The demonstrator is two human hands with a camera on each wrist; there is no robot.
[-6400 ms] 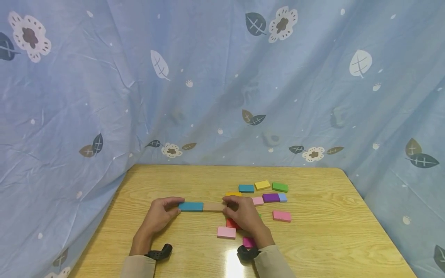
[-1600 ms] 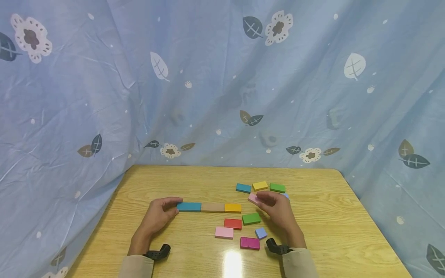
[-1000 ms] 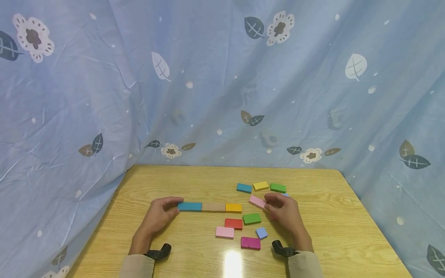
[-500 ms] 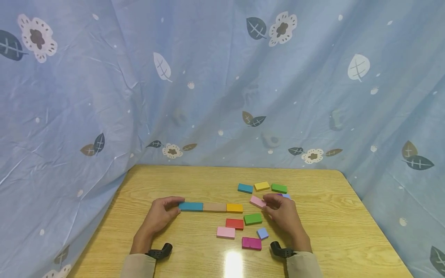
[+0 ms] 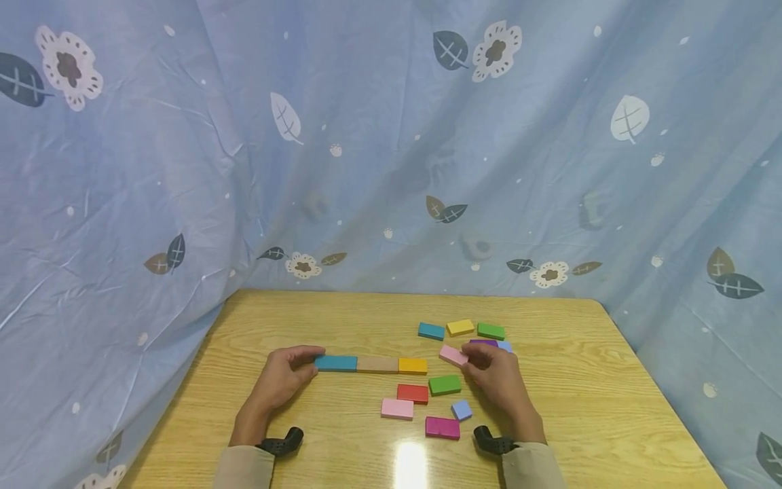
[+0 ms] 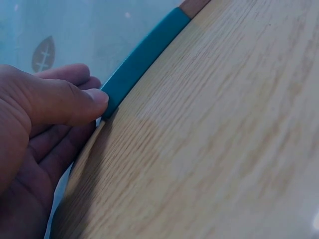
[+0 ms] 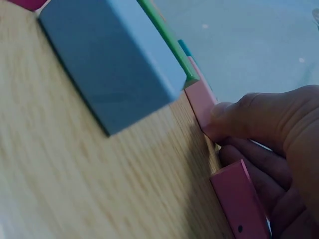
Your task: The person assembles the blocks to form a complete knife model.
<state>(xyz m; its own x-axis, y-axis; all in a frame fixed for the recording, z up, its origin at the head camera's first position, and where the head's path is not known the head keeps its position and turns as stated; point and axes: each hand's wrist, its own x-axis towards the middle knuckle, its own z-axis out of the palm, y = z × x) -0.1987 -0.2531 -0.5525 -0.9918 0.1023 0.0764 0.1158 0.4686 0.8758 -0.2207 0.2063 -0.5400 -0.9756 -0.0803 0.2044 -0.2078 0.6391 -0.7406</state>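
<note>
My left hand pinches the left end of a blue block, thumb on its near side in the left wrist view. Joined end to end with it are a tan block and an orange block, making a straight row on the table. My right hand pinches a light pink block at its right end, thumb against its side in the right wrist view. That block lies slanted, right of the row. A darker pink block sits beneath my right fingers, hidden from the head view.
Behind stand blue, yellow and green blocks, with a purple block by the right hand. Nearer are green, red, pink, magenta and small light blue blocks. A curtain hangs behind the table.
The orange block has joined the row's right end. My right hand has moved right from the tan block to the light pink block, now slanted. My left hand has stayed at the blue block.
</note>
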